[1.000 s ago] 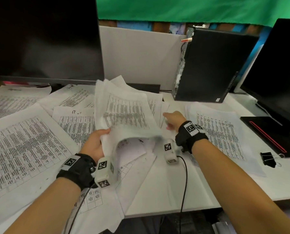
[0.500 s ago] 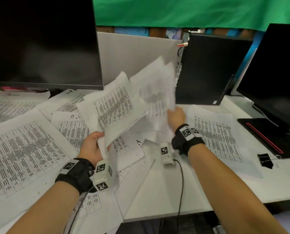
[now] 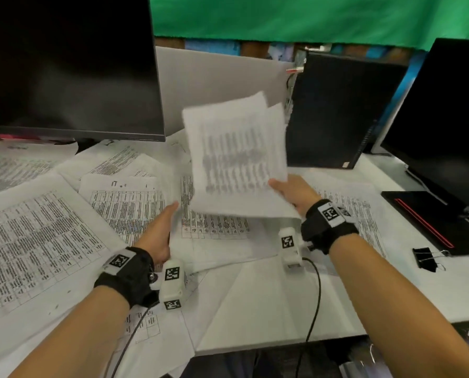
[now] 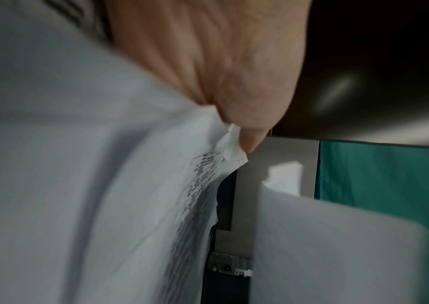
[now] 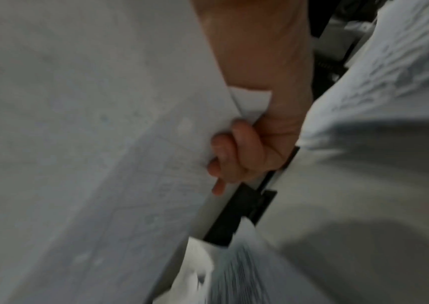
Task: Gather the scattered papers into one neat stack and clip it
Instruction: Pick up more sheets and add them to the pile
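Observation:
My right hand (image 3: 290, 190) grips a bundle of printed papers (image 3: 238, 159) by its lower right corner and holds it tilted above the desk; in the right wrist view the fingers (image 5: 231, 156) curl round the bundle's edge (image 5: 104, 144). My left hand (image 3: 159, 230) is lower and to the left, its thumb (image 4: 247, 92) pinching a blurred sheet (image 4: 104, 185) against the hidden fingers. Several more printed sheets (image 3: 37, 241) lie scattered over the desk, one (image 3: 358, 211) under my right wrist. A black binder clip (image 3: 425, 259) lies at the right.
A dark monitor (image 3: 64, 64) stands at the back left, a black computer case (image 3: 337, 113) behind the lifted bundle, a second monitor (image 3: 446, 118) at the right with its red-striped base (image 3: 424, 219). The white desk's front edge (image 3: 282, 342) is near me.
My right hand has taken the bundle and swung it up and to the right. My left hand let go of the bundle, dropped lower and now holds only one sheet.

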